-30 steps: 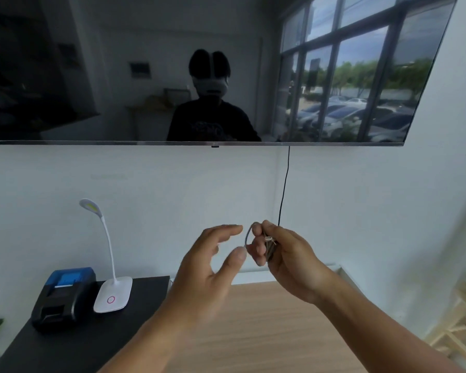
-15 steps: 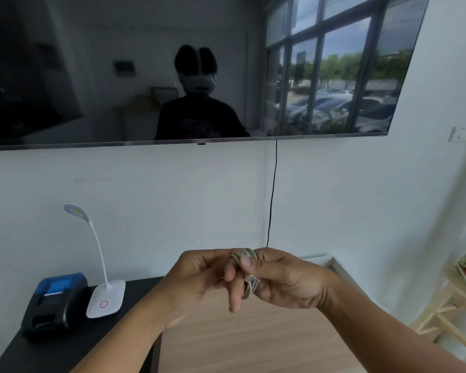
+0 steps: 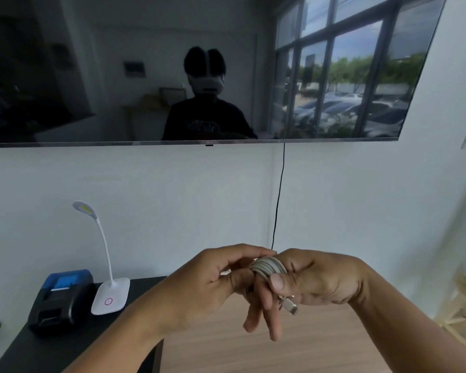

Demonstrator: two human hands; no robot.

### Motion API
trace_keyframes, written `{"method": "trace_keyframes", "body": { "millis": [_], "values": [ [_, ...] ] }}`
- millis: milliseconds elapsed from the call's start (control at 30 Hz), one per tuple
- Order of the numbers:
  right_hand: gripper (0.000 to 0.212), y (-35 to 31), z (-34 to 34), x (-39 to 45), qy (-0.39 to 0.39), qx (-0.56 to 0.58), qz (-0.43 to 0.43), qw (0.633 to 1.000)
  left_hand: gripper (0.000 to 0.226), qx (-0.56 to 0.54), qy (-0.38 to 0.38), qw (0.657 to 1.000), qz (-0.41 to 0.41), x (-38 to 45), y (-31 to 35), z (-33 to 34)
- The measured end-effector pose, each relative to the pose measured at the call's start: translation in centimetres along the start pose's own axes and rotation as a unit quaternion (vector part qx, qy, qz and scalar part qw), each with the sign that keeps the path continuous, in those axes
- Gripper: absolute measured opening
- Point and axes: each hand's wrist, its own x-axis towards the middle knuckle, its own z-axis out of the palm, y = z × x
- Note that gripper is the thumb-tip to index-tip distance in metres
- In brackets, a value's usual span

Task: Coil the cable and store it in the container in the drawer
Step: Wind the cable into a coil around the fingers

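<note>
A light grey cable (image 3: 269, 267) is wound in several loops around the fingers of my right hand (image 3: 315, 281), whose thumb presses on the coil. Its metal plug end (image 3: 291, 306) sticks out below that hand. My left hand (image 3: 213, 281) pinches the same coil from the left, thumb and fingers closed on the loops. Both hands are held up in mid-air in front of the wall. No drawer or container is in view.
A black cabinet top (image 3: 78, 343) at lower left carries a black and blue small printer (image 3: 59, 297) and a white desk lamp (image 3: 111, 292). A wall-mounted TV (image 3: 172, 76) hangs above, with a black cord (image 3: 279, 197) dropping from it. Wooden floor (image 3: 226, 351) lies below; a wooden rack (image 3: 463, 313) stands right.
My left hand went from open beside the right hand to closed on the cable. The loops on my right hand's fingers have grown into a thicker coil, and both hands sit lower.
</note>
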Motion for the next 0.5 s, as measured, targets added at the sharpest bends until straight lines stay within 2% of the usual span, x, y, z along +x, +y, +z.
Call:
{"method": "trace_keyframes", "body": {
  "millis": [100, 200, 300, 367, 433, 500],
  "values": [
    [0.026, -1.5, -0.9, -0.6, -0.012, -0.074, 0.012, 0.997, 0.023, -0.010, 0.049, 0.999, 0.020, 0.4, 0.6, 0.1],
    [0.022, -3.1, -1.1, -0.9, 0.025, -0.109, 0.024, 0.993, 0.017, -0.021, 0.103, 0.993, 0.045, 0.7, 1.0, 0.0],
    [0.019, -3.9, -0.9, -1.3, 0.120, -0.127, 0.024, 0.984, 0.010, 0.012, 0.146, 0.987, 0.066, 0.6, 0.8, -0.2],
    [0.019, -3.4, -0.8, -1.4, 0.178, -0.119, 0.016, 0.977, 0.014, 0.013, 0.174, 0.983, 0.058, 0.3, 0.3, 0.1],
    [0.021, -2.3, -0.4, -0.9, 0.241, -0.075, -0.008, 0.968, 0.017, -0.015, 0.193, 0.980, 0.033, -0.1, -0.3, 0.5],
    [0.026, -1.2, 0.1, -0.1, 0.315, -0.020, -0.042, 0.948, 0.010, -0.079, 0.203, 0.976, -0.001, -0.2, -0.8, 0.8]
  ]
}}
